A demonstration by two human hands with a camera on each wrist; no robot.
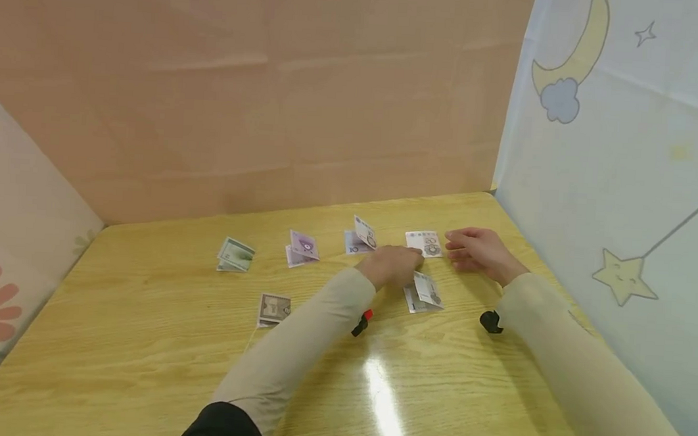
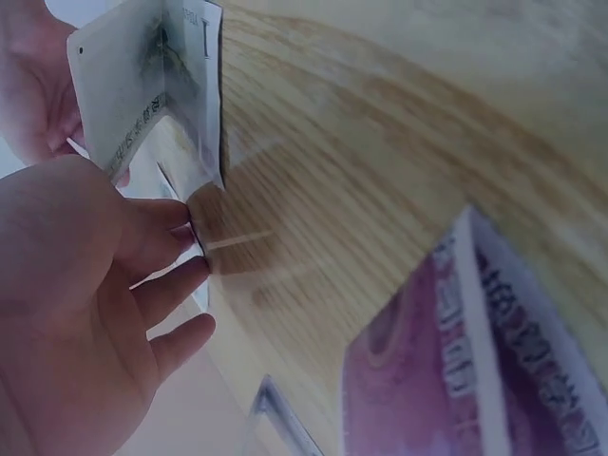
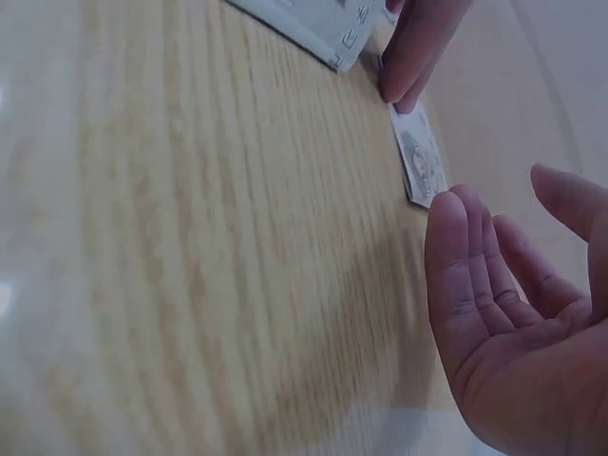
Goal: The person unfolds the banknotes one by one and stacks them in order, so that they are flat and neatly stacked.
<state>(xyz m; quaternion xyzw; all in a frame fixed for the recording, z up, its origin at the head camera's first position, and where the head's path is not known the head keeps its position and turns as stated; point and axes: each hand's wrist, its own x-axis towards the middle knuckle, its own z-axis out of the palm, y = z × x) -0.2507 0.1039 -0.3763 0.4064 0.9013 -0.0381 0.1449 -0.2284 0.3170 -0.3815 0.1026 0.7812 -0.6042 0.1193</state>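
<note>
My left hand reaches across the table and rests its fingertips on the near left part of a white banknote marked 20. In the left wrist view, the fingers lie loosely bent along that note's edge. My right hand is held just right of the same note, fingers extended and nothing in them; the right wrist view shows the palm and a small gap to the note. Below the left hand, a folded banknote marked 1 stands partly raised.
Other folded notes stand on the wooden table: a blue-white 10 note, a purple note, a green note and a brown note. A patterned wall sheet borders the right side; a tan sheet stands behind.
</note>
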